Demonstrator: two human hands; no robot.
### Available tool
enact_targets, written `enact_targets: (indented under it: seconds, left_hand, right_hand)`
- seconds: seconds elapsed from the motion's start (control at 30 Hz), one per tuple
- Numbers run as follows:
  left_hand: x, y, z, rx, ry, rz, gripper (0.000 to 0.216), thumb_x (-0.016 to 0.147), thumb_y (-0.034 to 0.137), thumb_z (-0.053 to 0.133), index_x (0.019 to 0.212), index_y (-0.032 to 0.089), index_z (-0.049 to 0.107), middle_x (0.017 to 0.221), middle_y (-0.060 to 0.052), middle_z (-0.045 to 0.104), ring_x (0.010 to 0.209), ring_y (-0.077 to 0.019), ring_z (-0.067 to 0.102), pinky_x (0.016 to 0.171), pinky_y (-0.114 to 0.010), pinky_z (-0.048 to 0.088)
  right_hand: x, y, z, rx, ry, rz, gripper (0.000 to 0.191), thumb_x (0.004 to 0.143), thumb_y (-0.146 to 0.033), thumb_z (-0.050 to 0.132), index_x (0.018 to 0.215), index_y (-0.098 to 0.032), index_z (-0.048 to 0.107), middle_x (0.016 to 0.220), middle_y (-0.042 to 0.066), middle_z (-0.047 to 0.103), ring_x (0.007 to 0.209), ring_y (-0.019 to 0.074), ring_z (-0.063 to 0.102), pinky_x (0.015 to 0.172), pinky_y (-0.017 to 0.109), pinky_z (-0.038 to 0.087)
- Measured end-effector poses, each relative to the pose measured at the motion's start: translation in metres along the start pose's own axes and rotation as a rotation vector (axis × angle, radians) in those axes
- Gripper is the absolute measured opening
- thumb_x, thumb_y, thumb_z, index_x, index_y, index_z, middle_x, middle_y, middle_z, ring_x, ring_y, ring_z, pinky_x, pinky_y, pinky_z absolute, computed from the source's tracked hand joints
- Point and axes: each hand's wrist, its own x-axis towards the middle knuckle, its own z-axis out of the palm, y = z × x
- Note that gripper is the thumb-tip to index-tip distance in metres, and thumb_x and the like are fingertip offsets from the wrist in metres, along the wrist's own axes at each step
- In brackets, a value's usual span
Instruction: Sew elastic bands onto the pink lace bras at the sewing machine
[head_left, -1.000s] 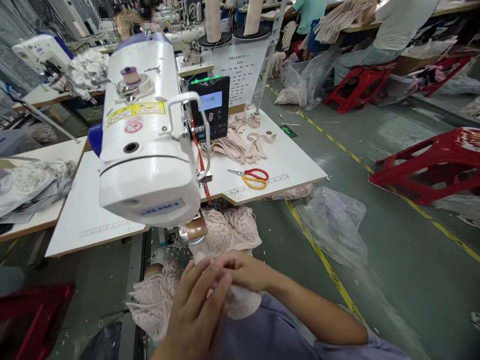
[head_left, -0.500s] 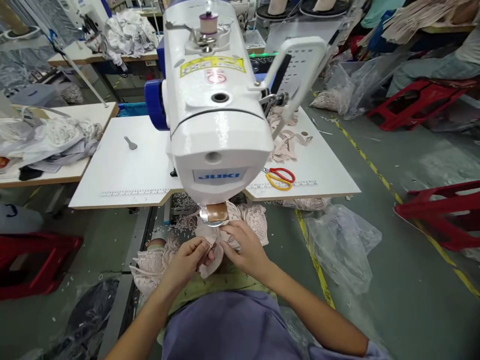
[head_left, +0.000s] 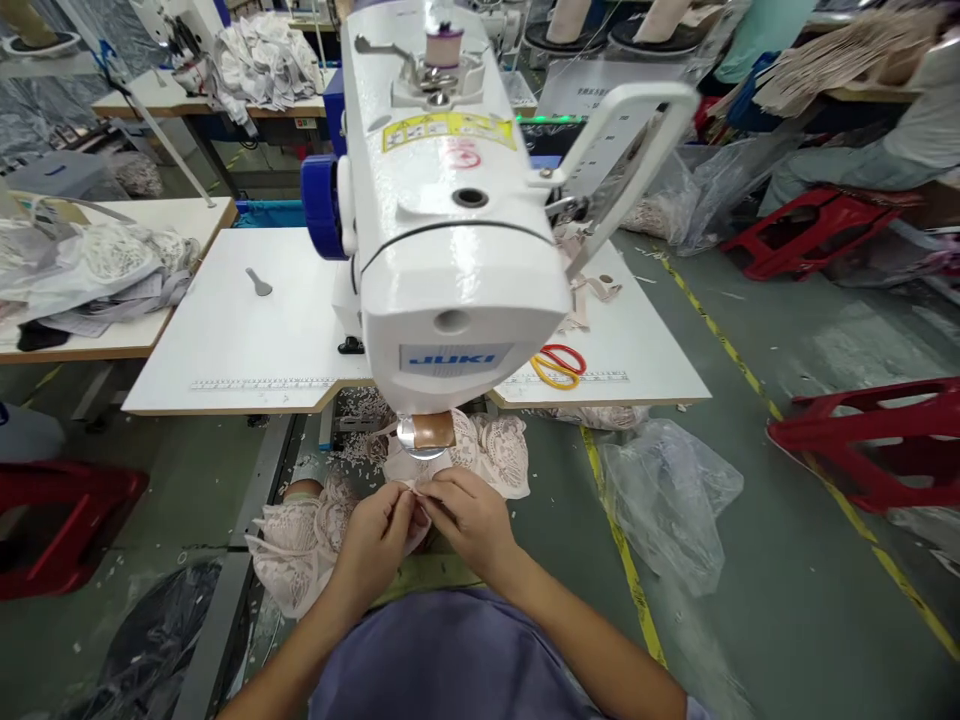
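Observation:
A white Juki sewing machine stands in front of me, its head overhanging the table edge. Below its copper-coloured end piece lies pale pink lace fabric. My left hand and my right hand meet just under that piece, the fingers of both pinched on the edge of the lace. More of the lace hangs down to the left of my left hand.
The white table carries a small grey tool, red and yellow scissors and beige strips. A clear plastic bag lies on the floor to the right. Red stools stand around. A seated person is at far right.
The view has swung to face the machine head-on. My hands have moved from a loose overlap close to the camera to a two-handed pinch on the lace under the machine head.

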Motion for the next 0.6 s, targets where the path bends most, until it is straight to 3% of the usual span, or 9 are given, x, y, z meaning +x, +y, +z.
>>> enact_targets:
  seconds: [0.07,0.17,0.23,0.3,0.43,0.53,0.6]
  left_hand:
    - [0.004,-0.004,0.0,0.051,0.043,-0.013,0.04,0.095,0.049,0.043,0.067,0.021,0.049,0.061,0.003,0.049,0.06,-0.0145,0.049,0.058,-0.025,0.036]
    - [0.01,-0.016,-0.013,0.054,-0.009,-0.067,0.046,0.089,0.058,0.047,0.063,0.021,0.046,0.058,0.004,0.045,0.059,-0.0147,0.047,0.057,-0.024,0.035]
    - [0.012,-0.026,-0.028,0.045,-0.026,-0.096,0.047,0.087,0.063,0.049,0.066,0.021,0.05,0.061,0.004,0.047,0.06,-0.0154,0.047,0.058,-0.024,0.036]
    - [0.011,-0.033,-0.043,0.012,0.002,-0.15,0.047,0.085,0.065,0.052,0.068,0.021,0.052,0.063,0.004,0.047,0.06,-0.0156,0.046,0.058,-0.024,0.037]
    - [0.003,-0.035,-0.054,-0.148,0.014,-0.204,0.051,0.079,0.069,0.057,0.066,0.02,0.054,0.063,0.003,0.046,0.059,-0.0144,0.042,0.056,-0.023,0.038]
    - [0.002,-0.032,-0.048,-0.272,0.029,-0.241,0.052,0.077,0.069,0.061,0.065,0.019,0.056,0.062,0.003,0.047,0.058,-0.013,0.04,0.054,-0.023,0.037]
    - [0.003,-0.027,-0.041,-0.378,0.025,-0.271,0.051,0.075,0.068,0.065,0.065,0.018,0.056,0.062,0.003,0.048,0.057,-0.0119,0.04,0.054,-0.022,0.037]
  right_hand:
    - [-0.003,0.006,0.002,-0.011,-0.014,-0.067,0.02,0.097,-0.026,0.051,0.095,-0.023,0.071,0.088,0.006,0.072,0.083,0.0187,0.065,0.074,0.031,0.052]
    - [0.008,0.038,-0.017,-0.106,-0.188,-0.116,0.021,0.096,-0.027,0.051,0.103,-0.025,0.07,0.095,0.004,0.073,0.088,0.0171,0.067,0.076,0.028,0.053]
    - [0.03,0.074,-0.051,-0.335,-0.273,0.038,0.027,0.097,-0.023,0.047,0.116,-0.025,0.066,0.104,0.006,0.072,0.097,0.0181,0.065,0.084,0.03,0.052]
    - [0.062,0.113,-0.091,-0.595,-0.252,0.294,0.037,0.099,-0.014,0.038,0.127,-0.022,0.06,0.112,0.011,0.069,0.105,0.0212,0.062,0.092,0.035,0.048]
    - [0.12,0.168,-0.146,-0.696,-0.23,0.418,0.033,0.097,-0.014,0.045,0.127,-0.01,0.057,0.112,0.02,0.065,0.102,0.0256,0.06,0.09,0.035,0.045]
    - [0.128,0.17,-0.159,-0.706,-0.254,0.449,0.027,0.096,-0.019,0.05,0.118,-0.009,0.06,0.106,0.018,0.066,0.092,0.0241,0.063,0.082,0.031,0.045]
    - [0.111,0.155,-0.158,-0.697,-0.265,0.454,0.026,0.095,-0.022,0.05,0.116,-0.01,0.059,0.105,0.017,0.065,0.088,0.0236,0.064,0.076,0.03,0.046]
